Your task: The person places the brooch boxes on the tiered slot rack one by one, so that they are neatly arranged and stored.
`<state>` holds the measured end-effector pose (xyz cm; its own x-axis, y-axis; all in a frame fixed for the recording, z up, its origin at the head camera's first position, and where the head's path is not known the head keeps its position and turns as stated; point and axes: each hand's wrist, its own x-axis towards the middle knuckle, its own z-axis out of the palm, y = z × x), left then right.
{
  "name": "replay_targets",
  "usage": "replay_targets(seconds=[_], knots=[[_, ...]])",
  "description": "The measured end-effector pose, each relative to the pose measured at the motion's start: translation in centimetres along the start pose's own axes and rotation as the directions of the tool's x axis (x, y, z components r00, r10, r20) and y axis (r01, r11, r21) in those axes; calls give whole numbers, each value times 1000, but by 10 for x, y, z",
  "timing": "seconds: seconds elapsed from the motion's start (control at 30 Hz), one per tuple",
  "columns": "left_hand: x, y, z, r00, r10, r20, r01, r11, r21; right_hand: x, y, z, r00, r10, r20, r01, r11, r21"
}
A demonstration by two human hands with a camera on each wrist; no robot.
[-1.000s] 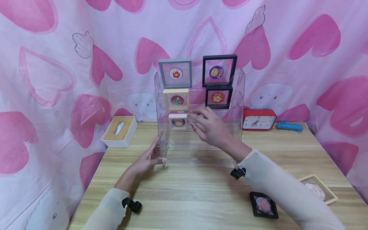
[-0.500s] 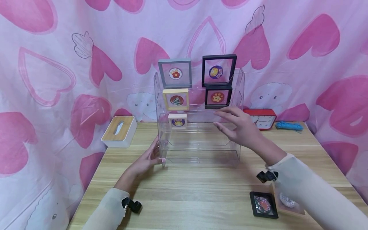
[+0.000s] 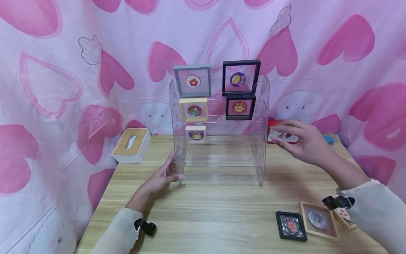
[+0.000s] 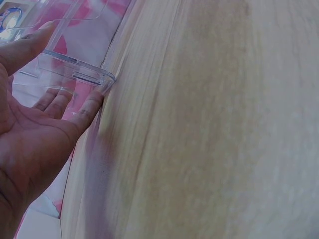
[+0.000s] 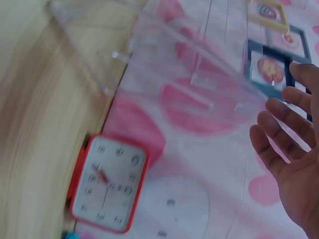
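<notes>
A clear tiered display rack (image 3: 219, 160) stands upright on the wooden table. My left hand (image 3: 161, 176) holds the rack's lower left side, the thumb at the front edge and the other fingers along the side panel. Small display frames stand on its tiers: a grey one (image 3: 208, 81) and a black one (image 3: 224, 79) on top, a cream one (image 3: 191, 119) and a smaller black one (image 3: 240, 118) below, then a small white frame (image 3: 196, 141) at left. Right of the rack, my right hand (image 3: 306, 141) hangs in the air, fingers relaxed and holding nothing.
Lying at the front right are a black frame (image 3: 290, 225), a wooden frame (image 3: 317, 218) and another (image 3: 345, 215) partly under my sleeve. A red clock (image 5: 109, 181) stands behind my right hand. A tissue box (image 3: 131, 145) sits at the left, before a pink heart-patterned curtain (image 3: 120, 35).
My right hand has left the small white frame and moved right, away from the rack. The frames lying at the front right are less covered by my sleeve. My left hand has stayed put.
</notes>
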<state>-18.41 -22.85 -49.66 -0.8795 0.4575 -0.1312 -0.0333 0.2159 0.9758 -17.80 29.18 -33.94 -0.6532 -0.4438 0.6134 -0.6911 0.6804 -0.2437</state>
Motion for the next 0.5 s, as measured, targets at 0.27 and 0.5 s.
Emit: replay_targets(seconds=[0.27, 0.5], knots=[[0, 1, 1, 1000, 20, 1, -20, 1000, -6, -37, 16, -20, 990, 113, 78, -103, 987, -123], [0, 1, 1, 1000, 24, 4, -24, 1000, -10, -67, 31, -22, 992, 104, 76, -97, 990, -100]])
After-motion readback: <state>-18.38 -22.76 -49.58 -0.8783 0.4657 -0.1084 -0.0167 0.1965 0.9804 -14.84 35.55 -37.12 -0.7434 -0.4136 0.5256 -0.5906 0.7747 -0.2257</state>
